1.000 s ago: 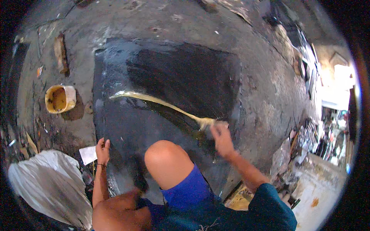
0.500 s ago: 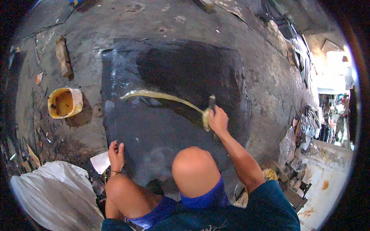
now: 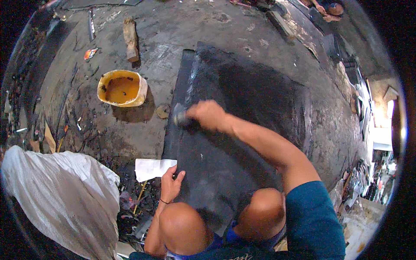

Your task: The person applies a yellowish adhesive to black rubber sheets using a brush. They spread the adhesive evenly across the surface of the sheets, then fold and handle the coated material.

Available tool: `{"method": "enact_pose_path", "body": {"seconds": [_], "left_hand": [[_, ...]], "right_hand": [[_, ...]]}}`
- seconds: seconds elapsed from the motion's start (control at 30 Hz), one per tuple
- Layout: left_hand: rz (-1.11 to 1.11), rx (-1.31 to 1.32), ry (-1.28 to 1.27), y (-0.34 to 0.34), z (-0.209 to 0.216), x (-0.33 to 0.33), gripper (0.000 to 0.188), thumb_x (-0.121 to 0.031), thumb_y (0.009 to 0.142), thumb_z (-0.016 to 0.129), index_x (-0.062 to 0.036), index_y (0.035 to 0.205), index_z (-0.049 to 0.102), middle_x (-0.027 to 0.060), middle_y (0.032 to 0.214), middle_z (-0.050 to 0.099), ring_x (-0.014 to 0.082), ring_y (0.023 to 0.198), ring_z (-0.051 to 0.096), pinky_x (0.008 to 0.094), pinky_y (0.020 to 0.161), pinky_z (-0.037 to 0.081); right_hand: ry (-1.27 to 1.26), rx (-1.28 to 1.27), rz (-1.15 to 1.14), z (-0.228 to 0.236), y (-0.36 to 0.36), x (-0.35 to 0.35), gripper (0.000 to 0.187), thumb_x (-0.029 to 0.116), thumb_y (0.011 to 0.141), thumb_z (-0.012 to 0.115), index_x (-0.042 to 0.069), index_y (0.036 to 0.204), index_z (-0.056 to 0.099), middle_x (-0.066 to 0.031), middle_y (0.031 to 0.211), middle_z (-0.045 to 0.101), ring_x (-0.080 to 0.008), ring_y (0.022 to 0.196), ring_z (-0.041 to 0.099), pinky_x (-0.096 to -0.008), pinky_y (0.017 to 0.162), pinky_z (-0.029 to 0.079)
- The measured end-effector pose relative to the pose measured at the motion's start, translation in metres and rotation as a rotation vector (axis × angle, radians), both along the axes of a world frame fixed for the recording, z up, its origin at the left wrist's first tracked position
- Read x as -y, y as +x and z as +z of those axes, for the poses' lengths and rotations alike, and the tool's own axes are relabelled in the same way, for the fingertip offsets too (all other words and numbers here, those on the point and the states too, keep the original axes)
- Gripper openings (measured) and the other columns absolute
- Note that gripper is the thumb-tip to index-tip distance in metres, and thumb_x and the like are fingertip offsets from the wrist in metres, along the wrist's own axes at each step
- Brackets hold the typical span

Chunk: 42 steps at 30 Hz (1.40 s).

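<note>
A large black sheet lies flat on the ground before my knees, its far part darker and wet-looking. My right hand is closed round a brush at the sheet's left side; the brush head is blurred and its handle is mostly hidden by my fingers. Close to the sheet's near left edge, my left hand grips a piece of white paper, which sticks out to the left of the fingers. Left of the sheet stands a yellowish tub with amber liquid inside.
A wood block lies beyond the tub. A pale sack fills the near left, beside scattered scraps. A flat bar lies at the far right. Another person's hand shows at the top right. Plastic bags and clutter line the right side.
My right hand has swept the brush leftward across the sheet to its left side. The pale yellow streak seen before no longer shows. The view has shifted left, and the white paper has turned flatter.
</note>
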State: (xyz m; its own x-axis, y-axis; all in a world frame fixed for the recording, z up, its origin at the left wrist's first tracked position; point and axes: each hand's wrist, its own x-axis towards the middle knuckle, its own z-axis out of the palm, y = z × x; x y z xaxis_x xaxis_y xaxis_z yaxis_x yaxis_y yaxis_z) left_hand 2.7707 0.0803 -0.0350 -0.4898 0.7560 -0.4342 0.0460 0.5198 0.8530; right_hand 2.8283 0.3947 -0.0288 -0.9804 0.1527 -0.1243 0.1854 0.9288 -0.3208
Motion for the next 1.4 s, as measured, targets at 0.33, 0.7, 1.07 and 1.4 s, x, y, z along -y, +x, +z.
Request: {"method": "enact_pose_path", "body": {"seconds": [0.33,0.7,1.07,1.4], "left_hand": [[0.228,-0.174,-0.130,0.044,0.003,0.062,0.032,-0.007,0.083,0.070,0.0009,0.113,0.066,0.0164,0.095,0.067,0.0288,0.086,0.065,0.0368,0.081,0.051],[-0.697,-0.986,-0.286,-0.045,0.042,0.011,0.072,0.004,0.074,0.057,-0.0124,0.143,0.042,0.0135,0.149,0.038,0.0369,0.139,0.030,0.0497,0.112,0.027],[-0.874,-1.109,-0.509,-0.107,0.012,0.005,0.034,-0.027,0.083,0.068,-0.0101,0.113,0.063,0.0119,0.100,0.067,0.0333,0.100,0.061,0.0498,0.093,0.040],[-0.314,-1.701,-0.782,-0.273,0.030,0.086,0.059,-0.034,0.087,0.066,-0.0102,0.138,0.050,0.0175,0.135,0.054,0.0373,0.122,0.050,0.0439,0.102,0.043]], "right_hand": [[0.216,-0.091,0.129,-0.004,0.028,-0.045,0.028,0.018,0.085,0.059,0.024,0.112,0.063,0.0006,0.107,0.065,-0.0229,0.101,0.060,-0.0425,0.089,0.042],[-0.029,0.302,-0.061,0.036,0.390,0.035,0.044,0.010,0.083,0.059,0.024,0.125,0.060,0.0037,0.123,0.062,-0.0202,0.117,0.053,-0.0455,0.103,0.034],[-0.001,-0.033,-1.088,0.035,0.595,0.268,0.035,0.010,0.086,0.056,0.008,0.121,0.062,-0.0085,0.122,0.062,-0.0283,0.118,0.053,-0.0405,0.103,0.038],[-0.143,0.007,-1.546,0.064,0.564,0.413,0.032,0.017,0.091,0.059,0.005,0.120,0.060,-0.0210,0.098,0.064,-0.0408,0.093,0.062,-0.0445,0.081,0.050]]}}
